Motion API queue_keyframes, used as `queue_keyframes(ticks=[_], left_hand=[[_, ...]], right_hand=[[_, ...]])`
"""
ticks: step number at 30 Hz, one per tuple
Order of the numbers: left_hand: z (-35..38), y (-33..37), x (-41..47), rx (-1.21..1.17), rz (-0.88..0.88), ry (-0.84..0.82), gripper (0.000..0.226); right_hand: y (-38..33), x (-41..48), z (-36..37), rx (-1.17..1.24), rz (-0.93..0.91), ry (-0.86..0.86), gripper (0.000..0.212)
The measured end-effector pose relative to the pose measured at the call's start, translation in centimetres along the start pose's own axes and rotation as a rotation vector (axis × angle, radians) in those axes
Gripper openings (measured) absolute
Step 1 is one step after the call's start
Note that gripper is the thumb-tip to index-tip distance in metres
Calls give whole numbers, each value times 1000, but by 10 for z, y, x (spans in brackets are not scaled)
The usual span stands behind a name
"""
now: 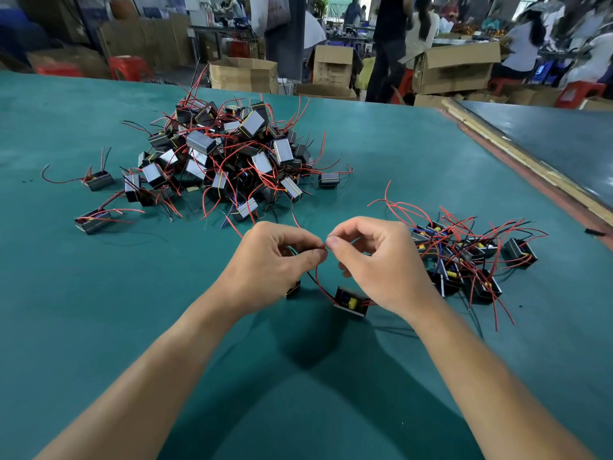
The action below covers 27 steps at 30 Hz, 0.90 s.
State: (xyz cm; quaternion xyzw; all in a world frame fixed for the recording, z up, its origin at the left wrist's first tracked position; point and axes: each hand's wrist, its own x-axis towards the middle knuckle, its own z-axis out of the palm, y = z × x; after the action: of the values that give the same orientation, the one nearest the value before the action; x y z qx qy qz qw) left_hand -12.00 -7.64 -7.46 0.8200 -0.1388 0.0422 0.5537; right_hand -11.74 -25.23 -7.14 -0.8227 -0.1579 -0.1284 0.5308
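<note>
Just above the green surface (99, 293), the left hand (275, 257) and the right hand (378, 260) meet fingertip to fingertip. Each pinches a wire tip between thumb and forefinger, with the other fingers loosely curled. From the pinch a red wire (317, 277) loops down to a black module (351, 302) lying on the surface just under the right hand. A second module (293, 289) peeks out from beneath the left hand; whether the other pinched lead belongs to it is hard to tell.

The step in hand looks like joining two lead ends by twisting them together. The next move probably calls for rolling the tips round each other while keeping them aligned, then laying the piece aside.

Further ahead sits a large heap (229, 154) of similar modules tangled in red and black leads, likely the stock to be worked. To the right, near the right hand, lies a smaller heap (464, 257), perhaps the finished ones. Beyond the far edge stand open cardboard boxes (243, 74); what is in them cannot be seen from here.
</note>
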Motion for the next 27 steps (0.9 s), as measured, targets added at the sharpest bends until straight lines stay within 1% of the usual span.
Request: queue_keyframes(ticks=[3,8,11,13,16,20,22,27], left_hand=[[0,0,0,4,2,7,7],[0,1,-1,7,5,-27,11],[-1,2,-1,-18,6,-61,13],[-2,2,-1,-40,-11,-76,13],[-3,2,1,-67,-45,-74,13],[-3,2,2,-89,-74,-82,17],[-3,1,2,-94,-82,-87,18],[-3,2,2,-101,-89,-100,20]], right_hand=[[-2,1,-2,113,88,-49,21],[-7,3,-7,323,317,-190,26],[-8,4,-9,400,379,-227,25],[-8,4,-9,379,367,-207,23],[-4,4,-8,286,290,-109,21],[-2,3,-6,90,55,9,23],[-2,1,-6,37,-15,3,23],[1,2,-7,22,-27,-5,22]])
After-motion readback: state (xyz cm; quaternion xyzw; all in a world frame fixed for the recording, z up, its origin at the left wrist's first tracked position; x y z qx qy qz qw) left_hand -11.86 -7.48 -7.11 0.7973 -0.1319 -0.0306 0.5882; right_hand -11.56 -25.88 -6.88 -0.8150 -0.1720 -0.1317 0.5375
